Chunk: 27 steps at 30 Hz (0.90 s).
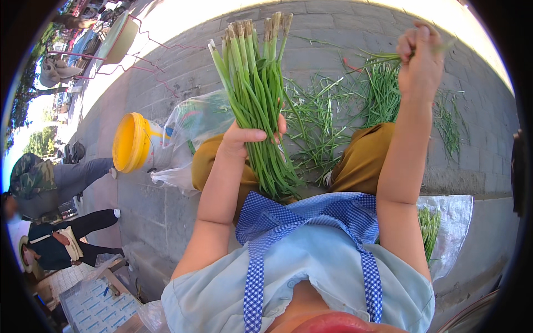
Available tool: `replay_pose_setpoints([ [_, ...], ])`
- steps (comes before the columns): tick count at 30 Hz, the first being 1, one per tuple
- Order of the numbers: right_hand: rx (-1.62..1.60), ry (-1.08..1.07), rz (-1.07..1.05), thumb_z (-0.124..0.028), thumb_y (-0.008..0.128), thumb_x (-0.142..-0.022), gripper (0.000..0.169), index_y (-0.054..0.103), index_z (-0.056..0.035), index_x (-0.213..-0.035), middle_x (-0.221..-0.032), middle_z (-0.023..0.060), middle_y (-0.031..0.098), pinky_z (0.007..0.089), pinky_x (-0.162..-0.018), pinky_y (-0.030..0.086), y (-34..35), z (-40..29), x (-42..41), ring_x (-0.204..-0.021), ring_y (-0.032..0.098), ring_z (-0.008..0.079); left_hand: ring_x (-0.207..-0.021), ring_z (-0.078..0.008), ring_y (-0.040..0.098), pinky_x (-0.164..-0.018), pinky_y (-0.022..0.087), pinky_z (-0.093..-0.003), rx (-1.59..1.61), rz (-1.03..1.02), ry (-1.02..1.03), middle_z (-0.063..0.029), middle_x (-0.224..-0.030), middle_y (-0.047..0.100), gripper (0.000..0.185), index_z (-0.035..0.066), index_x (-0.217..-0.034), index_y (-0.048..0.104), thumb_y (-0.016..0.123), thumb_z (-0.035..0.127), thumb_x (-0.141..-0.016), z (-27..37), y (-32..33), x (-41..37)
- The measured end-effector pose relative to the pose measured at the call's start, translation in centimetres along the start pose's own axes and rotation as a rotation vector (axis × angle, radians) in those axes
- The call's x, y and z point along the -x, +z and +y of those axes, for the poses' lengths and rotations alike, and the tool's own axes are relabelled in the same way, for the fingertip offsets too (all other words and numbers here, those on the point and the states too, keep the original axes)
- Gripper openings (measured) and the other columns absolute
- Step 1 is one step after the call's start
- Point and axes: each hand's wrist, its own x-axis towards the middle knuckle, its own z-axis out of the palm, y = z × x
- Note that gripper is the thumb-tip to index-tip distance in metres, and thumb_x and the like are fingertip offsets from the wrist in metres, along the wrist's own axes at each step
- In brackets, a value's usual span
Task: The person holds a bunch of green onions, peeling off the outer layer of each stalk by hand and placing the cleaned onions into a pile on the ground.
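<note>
A thick bunch of green garlic chives (256, 91), pale cut ends at the top, is held by my left hand (245, 139) above my left knee. My right hand (420, 58) is raised at the upper right, its fingers closed on a few thin green stalks (385, 56). Below and beside it a pile of chives (382, 93) lies on the paving. Loose stalks and trimmings (318, 120) are scattered on the ground between and beyond my knees.
A yellow-rimmed plastic bucket (133, 143) and a clear plastic bag (200, 112) stand at the left. More chives (429, 229) lie on a white plastic sheet (452, 233) at the right. Two people (62, 241) are at the far left, near a metal stand with a basin (118, 39).
</note>
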Motion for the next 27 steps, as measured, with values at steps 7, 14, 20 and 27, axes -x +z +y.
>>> replay_pose_setpoints([
  [7,0.363,0.248,-0.462,-0.024,0.071,-0.080,0.026,0.062,-0.0031,-0.094,-0.067,-0.0078,0.047,0.0193,-0.051,0.028,8.0,2.0,8.3,-0.060,0.039,0.0014,-0.067,-0.0185,0.055,-0.070,0.050,-0.0316,-0.028,0.026,0.029,-0.0096,-0.080,0.051,0.073,-0.003,-0.124,0.038,0.073,0.017,-0.063,-1.4,1.0,-0.7],
  [14,0.454,-0.003,-0.335,-0.020,0.070,-0.078,0.021,0.062,-0.0057,-0.092,-0.065,-0.0036,0.049,0.0227,-0.049,0.035,6.6,1.4,7.3,-0.057,0.040,0.0045,-0.066,-0.0177,0.054,-0.061,0.047,-0.0295,-0.096,0.027,-0.043,-0.0090,-0.080,0.050,0.060,-0.003,-0.118,0.042,0.071,0.014,-0.068,-0.4,1.0,0.2],
  [20,0.825,-0.425,-0.700,-0.012,0.069,-0.071,0.021,0.061,-0.0088,-0.090,-0.078,0.0088,0.063,0.0377,-0.055,0.049,6.7,1.6,9.1,-0.068,0.061,0.0304,-0.065,-0.0179,0.057,-0.059,0.046,-0.0289,-0.129,0.120,-0.047,-0.0104,-0.080,0.058,0.055,-0.004,-0.112,0.048,0.072,0.010,-0.065,-0.4,1.2,0.1],
  [27,0.844,-0.538,-0.378,-0.011,0.068,-0.076,0.013,0.063,-0.0072,-0.087,-0.074,0.0056,0.062,0.0304,-0.053,0.046,5.4,2.2,5.9,-0.061,0.059,0.0196,-0.064,-0.0170,0.055,-0.056,0.044,-0.0272,-0.166,0.083,-0.097,-0.0115,-0.080,0.055,0.046,-0.005,-0.101,0.050,0.073,0.014,-0.066,0.0,1.6,0.2],
])
